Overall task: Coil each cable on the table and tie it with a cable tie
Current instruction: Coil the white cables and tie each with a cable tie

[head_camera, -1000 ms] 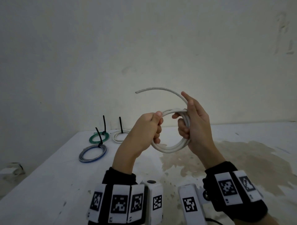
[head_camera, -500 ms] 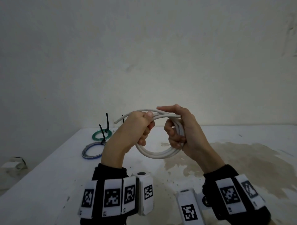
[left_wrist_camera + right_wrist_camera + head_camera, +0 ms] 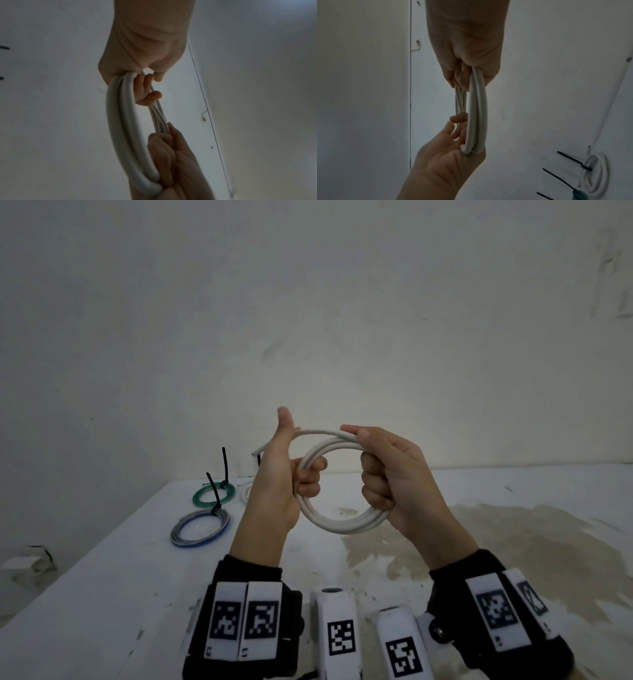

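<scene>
A white cable [image 3: 342,522] wound into a round coil hangs in the air above the white table [image 3: 102,594], held between both hands. My left hand [image 3: 301,479] grips the coil's left side with curled fingers and the thumb pointing up. My right hand [image 3: 378,470] grips the right side, its thumb lying along the top strand. The cable's loose end [image 3: 256,453] sticks out to the left behind the left hand. The left wrist view has the coil [image 3: 118,121] edge-on between the left hand [image 3: 147,86] and right hand [image 3: 164,155]. The right wrist view shows the coil [image 3: 476,108] the same way.
Three tied coils lie at the table's far left, each with a black tie standing up: a green coil [image 3: 214,494], a grey-blue coil [image 3: 200,525] and a white coil [image 3: 597,175], half hidden behind my left hand in the head view. A brown stain [image 3: 513,542] marks the table's right side.
The loose end, which arched above the hands, has been laid round onto the coil and now points left. The left hand has regripped with its thumb raised. The coil now faces me more squarely.
</scene>
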